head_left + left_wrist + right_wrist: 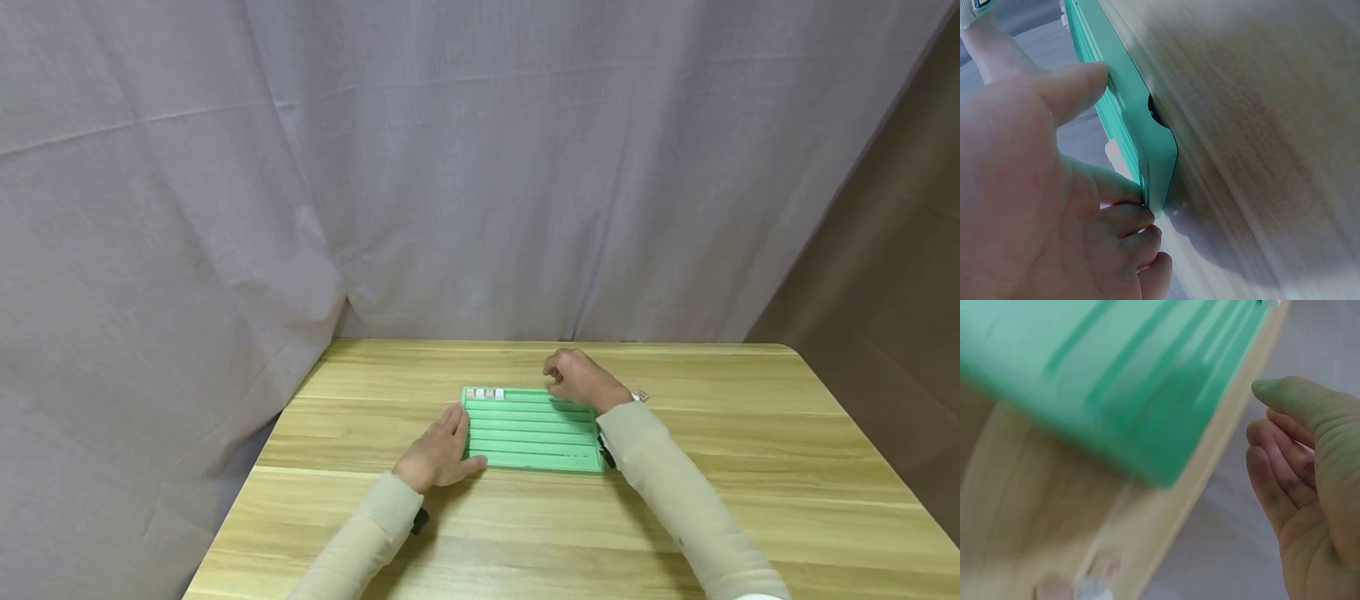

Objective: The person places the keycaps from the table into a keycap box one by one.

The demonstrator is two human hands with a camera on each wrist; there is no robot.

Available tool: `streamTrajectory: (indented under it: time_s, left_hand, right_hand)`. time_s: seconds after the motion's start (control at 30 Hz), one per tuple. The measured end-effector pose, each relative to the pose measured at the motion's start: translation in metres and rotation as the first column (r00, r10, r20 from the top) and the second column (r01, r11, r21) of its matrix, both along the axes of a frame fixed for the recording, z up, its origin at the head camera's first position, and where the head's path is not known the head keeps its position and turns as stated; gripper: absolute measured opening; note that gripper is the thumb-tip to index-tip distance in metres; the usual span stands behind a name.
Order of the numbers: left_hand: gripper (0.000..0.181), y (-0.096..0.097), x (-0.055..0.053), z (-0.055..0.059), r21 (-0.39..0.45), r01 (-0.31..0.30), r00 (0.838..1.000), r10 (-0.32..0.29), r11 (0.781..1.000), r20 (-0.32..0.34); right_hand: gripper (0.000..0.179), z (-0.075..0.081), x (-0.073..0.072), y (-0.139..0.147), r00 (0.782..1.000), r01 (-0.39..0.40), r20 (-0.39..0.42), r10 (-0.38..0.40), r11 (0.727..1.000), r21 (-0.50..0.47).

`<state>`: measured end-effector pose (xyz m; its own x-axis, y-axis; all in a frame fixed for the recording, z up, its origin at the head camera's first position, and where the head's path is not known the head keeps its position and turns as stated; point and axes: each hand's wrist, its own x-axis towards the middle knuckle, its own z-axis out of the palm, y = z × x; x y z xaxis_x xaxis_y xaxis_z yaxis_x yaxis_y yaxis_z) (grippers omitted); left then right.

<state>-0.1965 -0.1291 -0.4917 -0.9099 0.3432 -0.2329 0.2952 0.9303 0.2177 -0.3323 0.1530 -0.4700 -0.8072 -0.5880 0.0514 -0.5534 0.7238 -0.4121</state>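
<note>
A light green tray (532,435) with parallel ridges lies flat on the wooden table. Several small white and tan tiles (490,393) sit side by side in its far left slot. My left hand (438,450) rests at the tray's near left corner, its thumb on the front edge and its fingers along the left side. Above the far right part of the tray hovers my right hand (581,379), thumb and fingers loosely bent. In the right wrist view a gap shows between the thumb (1285,397) and the fingers, and no object is visible there.
More small tiles (640,395) lie on the table right of the tray, partly hidden by the right wrist; they look blurred in the right wrist view (1079,581). Behind the wooden table (360,375) hangs a grey curtain (480,208).
</note>
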Motion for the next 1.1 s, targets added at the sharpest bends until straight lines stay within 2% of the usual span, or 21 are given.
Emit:
streamTrajectory:
  time_s: [0.13,0.37,0.63,0.7,0.9,1.0,1.1]
  left_hand:
    - [0.091,0.0,0.0,0.001,-0.006,-0.005,1.0,0.005,1.0,0.003]
    - [0.09,-0.001,-0.002,0.0,-0.005,-0.008,1.0,0.008,1.0,-0.003]
    - [0.09,0.0,-0.001,-0.001,-0.004,-0.008,1.0,0.008,1.0,0.001]
    - [0.09,0.0,-0.001,-0.001,0.001,-0.007,1.0,0.007,1.0,0.001]
    - [0.091,0.001,-0.002,-0.001,0.007,-0.011,1.0,0.011,1.0,-0.005]
    - [0.091,0.0,-0.003,-0.002,0.007,-0.011,1.0,0.011,1.0,-0.009]
    - [0.091,0.0,-0.003,-0.002,0.007,-0.012,1.0,0.012,1.0,-0.01]
  right_hand:
    - [0.035,0.01,0.0,0.024,0.998,0.055,0.004,-0.055,0.998,0.029]
    - [0.034,0.025,-0.003,0.06,0.998,0.039,-0.051,-0.035,0.997,0.073]
    - [0.037,0.038,-0.004,0.094,0.998,0.055,-0.022,-0.052,0.983,0.176]
    - [0.036,0.038,-0.003,0.103,0.998,0.056,-0.026,-0.052,0.98,0.189]
    - [0.005,0.033,0.001,0.127,0.997,0.007,-0.076,0.008,0.981,0.194]
    - [0.011,0.028,0.002,0.136,0.998,-0.005,-0.066,0.018,0.98,0.198]
    - [0.014,0.021,0.003,0.143,0.999,0.014,-0.047,-0.005,0.98,0.199]
